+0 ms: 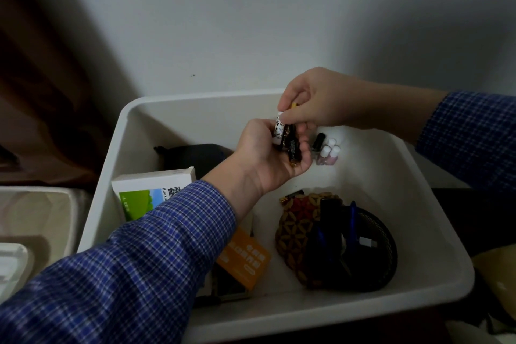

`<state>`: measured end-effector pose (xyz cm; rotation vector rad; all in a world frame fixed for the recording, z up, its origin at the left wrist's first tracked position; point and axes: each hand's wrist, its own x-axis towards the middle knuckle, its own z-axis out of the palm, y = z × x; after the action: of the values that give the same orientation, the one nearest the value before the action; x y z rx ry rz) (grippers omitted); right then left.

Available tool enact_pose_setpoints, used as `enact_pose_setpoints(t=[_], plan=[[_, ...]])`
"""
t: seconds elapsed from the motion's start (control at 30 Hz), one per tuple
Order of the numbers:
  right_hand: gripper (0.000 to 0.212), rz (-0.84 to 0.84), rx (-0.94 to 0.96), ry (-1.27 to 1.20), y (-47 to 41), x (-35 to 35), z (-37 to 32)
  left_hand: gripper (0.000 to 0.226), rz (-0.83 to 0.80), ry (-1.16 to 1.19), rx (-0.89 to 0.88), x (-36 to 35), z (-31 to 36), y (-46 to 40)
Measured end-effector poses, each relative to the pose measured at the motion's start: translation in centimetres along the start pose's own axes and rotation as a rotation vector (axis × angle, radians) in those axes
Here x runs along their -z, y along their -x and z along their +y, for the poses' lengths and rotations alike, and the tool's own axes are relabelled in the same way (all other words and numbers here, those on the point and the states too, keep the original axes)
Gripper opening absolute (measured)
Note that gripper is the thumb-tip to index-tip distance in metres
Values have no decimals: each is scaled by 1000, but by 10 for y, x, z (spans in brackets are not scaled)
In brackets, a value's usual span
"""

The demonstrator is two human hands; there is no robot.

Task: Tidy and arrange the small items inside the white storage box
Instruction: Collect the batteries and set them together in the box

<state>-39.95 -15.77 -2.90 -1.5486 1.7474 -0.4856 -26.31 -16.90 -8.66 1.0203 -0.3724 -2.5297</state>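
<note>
Above the white storage box [435, 234], my left hand [265, 156] is cupped palm-up around a bunch of batteries [291, 148], black ones and a white printed one. My right hand [315, 100] comes from the right and pinches the top ends of those batteries with its fingertips. Inside the box lie small nail polish bottles [328, 152] at the back, a patterned pouch [301, 220] with dark items and a blue pen [353, 218], one loose battery [291, 196], an orange card box [245, 257], a white-and-green carton [150, 190] and a dark pouch [192, 158].
A white wall rises right behind the box. A brown curtain [42, 78] hangs at the left. Pale bedding or a cushion [33, 215] lies to the left of the box, and a dark surface [474, 218] shows at its right.
</note>
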Motion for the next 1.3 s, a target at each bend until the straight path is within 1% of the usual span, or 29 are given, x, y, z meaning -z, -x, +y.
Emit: enact_pose_setpoints(t=[0.1, 0.2, 0.3, 0.37, 0.43, 0.47, 0.53, 0.57, 0.6, 0.7, 0.8, 0.87, 0.97, 1.03, 1.07, 1.13, 1.2, 1.27, 1.3], plan=[[5, 107, 77, 76, 2, -2, 5, 26, -20, 15, -5, 0, 1, -1], [11, 100, 92, 106, 6, -5, 6, 27, -3, -19, -19, 0, 0, -1], [33, 83, 108, 199, 9, -10, 9, 31, 10, -28, -25, 0, -1, -1], [39, 81, 161, 185, 14, -13, 9, 31, -1, -23, -45, 0, 1, -2], [49, -6, 209, 57, 17, -13, 12, 30, -25, -21, -70, -2, 3, -1], [60, -77, 229, 23, 19, -12, 13, 29, -35, -9, -80, -2, 4, -1], [80, -188, 245, 85, 20, -10, 18, 30, -49, 13, -87, -3, 5, 0], [83, -203, 264, 137, 20, -10, 20, 32, -52, 8, -84, -3, 5, 0], [80, -186, 295, 185, 18, -10, 23, 32, -54, 4, -82, -3, 5, 1], [63, -78, 393, 274, 17, -11, 24, 39, -78, 10, -82, -2, 4, 0], [47, -36, 421, 249, 20, -11, 24, 43, -98, -30, -42, -2, 3, 4], [42, -20, 424, 226, 20, -10, 24, 42, -103, -33, -25, -1, 5, 6], [39, 13, 470, 215, 20, -9, 23, 39, -159, -68, 11, 1, 13, 10], [40, 46, 489, 211, 19, -9, 24, 32, -206, -112, 35, 0, 18, 15], [44, 63, 505, 200, 18, -8, 24, 29, -228, -102, 48, -1, 19, 18], [59, 75, 530, 109, 17, -9, 24, 20, -242, -94, 40, -6, 19, 20], [73, 58, 538, 28, 19, -11, 23, 11, -163, -132, -4, -11, 16, 18], [82, 50, 529, -20, 21, -13, 20, 24, -12, -126, -29, -12, 15, 15], [80, 67, 506, -78, 22, -14, 19, 27, 58, -103, -48, -11, 17, 14]])
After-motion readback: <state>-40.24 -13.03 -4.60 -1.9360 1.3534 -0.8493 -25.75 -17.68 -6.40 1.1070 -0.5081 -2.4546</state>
